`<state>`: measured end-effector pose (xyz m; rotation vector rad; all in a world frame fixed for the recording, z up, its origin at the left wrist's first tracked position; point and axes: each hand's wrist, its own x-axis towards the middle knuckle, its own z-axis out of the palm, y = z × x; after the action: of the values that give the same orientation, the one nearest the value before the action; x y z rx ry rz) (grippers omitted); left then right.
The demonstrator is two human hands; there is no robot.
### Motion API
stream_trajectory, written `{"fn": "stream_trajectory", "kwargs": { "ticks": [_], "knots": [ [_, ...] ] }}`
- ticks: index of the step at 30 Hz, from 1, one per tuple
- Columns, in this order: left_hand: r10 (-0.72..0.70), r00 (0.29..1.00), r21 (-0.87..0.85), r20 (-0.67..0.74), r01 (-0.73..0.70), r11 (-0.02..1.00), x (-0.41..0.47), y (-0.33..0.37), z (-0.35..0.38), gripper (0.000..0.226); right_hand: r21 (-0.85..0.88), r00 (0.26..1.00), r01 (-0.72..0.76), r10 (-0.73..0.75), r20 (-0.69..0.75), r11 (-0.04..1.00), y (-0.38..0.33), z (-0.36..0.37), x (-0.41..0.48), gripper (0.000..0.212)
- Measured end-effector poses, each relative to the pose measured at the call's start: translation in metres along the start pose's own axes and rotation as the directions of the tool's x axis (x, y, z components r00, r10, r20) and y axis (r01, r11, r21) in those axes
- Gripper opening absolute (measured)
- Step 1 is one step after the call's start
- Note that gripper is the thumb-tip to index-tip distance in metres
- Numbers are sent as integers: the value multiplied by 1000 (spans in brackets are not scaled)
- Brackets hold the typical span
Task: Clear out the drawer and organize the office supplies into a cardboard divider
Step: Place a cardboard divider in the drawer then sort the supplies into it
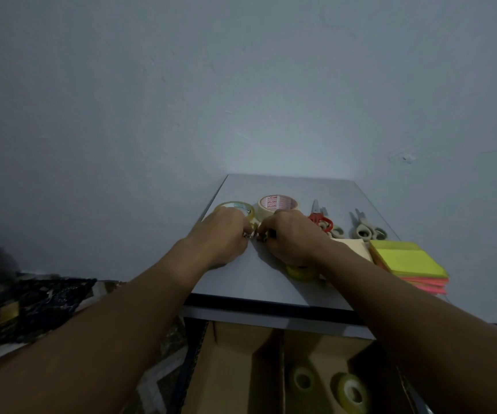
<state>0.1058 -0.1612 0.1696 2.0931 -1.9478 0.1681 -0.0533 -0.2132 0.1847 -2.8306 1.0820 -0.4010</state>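
Observation:
On the grey cabinet top (271,282) my left hand (226,234) and my right hand (289,237) meet fingertip to fingertip. Both have curled fingers pinching small metal and dark pieces (254,235) that look like clips; most of each piece is hidden. Just behind the hands lie a clear tape roll (235,207) and a masking tape roll (278,202). A small yellow-green tape roll (301,272) sits under my right wrist. Below the top, the cardboard divider (241,369) holds two small tape rolls (304,380) (353,390) in its right compartments.
Red scissors (318,219) and grey scissors (363,230) lie to the right of the hands. A cream pad (351,245) and a stack of yellow and pink sticky notes (405,259) sit at the right edge. A dark patterned cloth (26,306) lies to the left.

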Motion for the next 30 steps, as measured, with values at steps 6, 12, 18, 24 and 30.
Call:
{"fn": "stream_trajectory", "kwargs": {
  "ticks": [6, 12, 18, 24, 30],
  "knots": [
    [69, 997, -20, -37, -70, 997, -20, -4, -3, 28, 26, 1000, 18, -18, -25, 999, -1, 0, -7, 24],
    [114, 993, -48, -43, -116, 992, -24, -8, 0, 25, 67, 999, 38, -38, 5, 997, -3, -2, -8, 25],
    [109, 988, -65, -113, -117, 991, -32, -5, -2, 19, 92, 1000, -1, 0, 14, 996, 1, -2, -6, 24],
    [191, 974, -45, -122, -198, 979, -41, 1, -2, 25, 98, 999, 43, -45, 17, 994, 0, -3, -9, 28],
    [172, 971, -59, -166, -184, 981, -47, 4, 1, 23, 89, 1000, 25, -27, 13, 996, 2, -2, -8, 30]
  ]
}}
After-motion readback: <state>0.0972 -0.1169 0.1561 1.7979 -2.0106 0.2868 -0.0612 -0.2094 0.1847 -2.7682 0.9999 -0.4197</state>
